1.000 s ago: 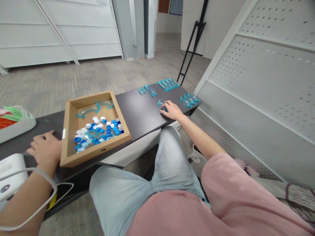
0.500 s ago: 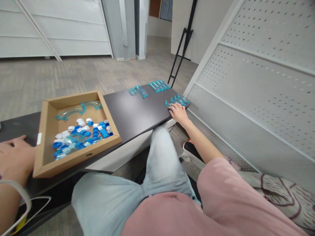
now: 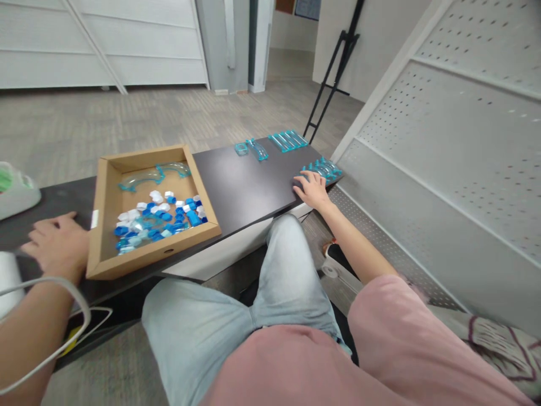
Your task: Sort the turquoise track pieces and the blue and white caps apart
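My left hand lies on the dark tabletop against the left side of a cardboard box, fingers spread, holding nothing. Inside the box are white and blue hexagonal pieces and two clear curved tubes with teal ends. At the table's far right end, my right hand rests with its fingers apart, just in front of a group of clear curved tubes. The fingertips partly cover the nearest tubes; whether they touch is hard to tell.
Farther back on the table lie a row of straight clear tubes, a few curved ones and a small teal-edged piece. A white container with green contents stands at left. A white cable crosses my left forearm. A perforated panel rises at right.
The view has turned left, bringing the white container into sight. My right hand has drawn slightly back and left from the curved tubes. My left hand stays beside the box.
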{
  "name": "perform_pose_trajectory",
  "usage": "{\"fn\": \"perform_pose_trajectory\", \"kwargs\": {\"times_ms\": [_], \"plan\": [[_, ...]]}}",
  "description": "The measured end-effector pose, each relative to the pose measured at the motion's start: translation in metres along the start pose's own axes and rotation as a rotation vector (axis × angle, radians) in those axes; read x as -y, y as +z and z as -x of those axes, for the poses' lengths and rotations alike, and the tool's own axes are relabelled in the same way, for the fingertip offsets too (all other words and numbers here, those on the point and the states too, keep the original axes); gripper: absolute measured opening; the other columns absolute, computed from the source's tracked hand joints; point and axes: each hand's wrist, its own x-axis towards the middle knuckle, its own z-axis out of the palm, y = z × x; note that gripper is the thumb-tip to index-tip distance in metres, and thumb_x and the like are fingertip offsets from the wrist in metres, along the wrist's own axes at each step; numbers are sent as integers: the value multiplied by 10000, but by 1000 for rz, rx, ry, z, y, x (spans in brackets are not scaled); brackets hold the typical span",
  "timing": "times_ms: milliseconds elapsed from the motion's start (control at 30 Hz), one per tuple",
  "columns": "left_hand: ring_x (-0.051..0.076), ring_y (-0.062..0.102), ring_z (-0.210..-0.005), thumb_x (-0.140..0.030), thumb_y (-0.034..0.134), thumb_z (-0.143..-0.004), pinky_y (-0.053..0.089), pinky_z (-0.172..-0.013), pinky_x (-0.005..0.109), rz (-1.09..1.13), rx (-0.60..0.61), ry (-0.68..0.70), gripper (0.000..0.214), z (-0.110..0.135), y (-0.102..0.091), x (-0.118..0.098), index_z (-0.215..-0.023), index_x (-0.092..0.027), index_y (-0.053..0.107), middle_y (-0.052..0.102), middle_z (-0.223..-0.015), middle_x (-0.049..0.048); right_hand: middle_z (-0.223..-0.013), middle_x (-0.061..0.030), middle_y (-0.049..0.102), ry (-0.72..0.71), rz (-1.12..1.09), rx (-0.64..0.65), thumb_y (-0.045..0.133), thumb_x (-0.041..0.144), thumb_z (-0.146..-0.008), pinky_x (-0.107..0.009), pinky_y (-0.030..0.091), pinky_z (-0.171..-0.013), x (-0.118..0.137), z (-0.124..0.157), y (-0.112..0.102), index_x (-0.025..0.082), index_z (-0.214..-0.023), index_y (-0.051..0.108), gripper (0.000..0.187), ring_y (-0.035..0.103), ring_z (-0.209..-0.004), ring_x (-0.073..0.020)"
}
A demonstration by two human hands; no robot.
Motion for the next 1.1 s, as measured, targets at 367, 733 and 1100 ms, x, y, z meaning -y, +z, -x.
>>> {"fn": "perform_pose_trajectory", "kwargs": {"times_ms": [367,733,1100], "plan": [[525,488,-1600,-449,438,-1182,376,-1318,658,297,-30,1,734,20,-16,2,-1755,4,511,478,-1754,405,-1474,-181,798,-551,-291,11,560,425,-1198,-566,439,-1192,204,-74,-2,243,-1541,760,437,668,-1369,-410],[513,540,-1596,-480,469,-1161,426,-1318,618,278,-64,-28,724,20,-14,-2,-1758,-84,567,557,-1734,360,-1517,-274,795,-549,34,213,681,360,-1070,-690,370,-1332,383,-203,48,105,-1518,739,518,677,-1491,-484],[527,509,-1602,-489,490,-1156,399,-1314,643,326,-69,-5,735,18,-10,-1,-1740,-50,572,544,-1747,370,-1298,-131,887,-529,-506,324,649,146,-1057,-470,596,-1143,392,-200,53,202,-1545,702,494,821,-1252,-353]]}}
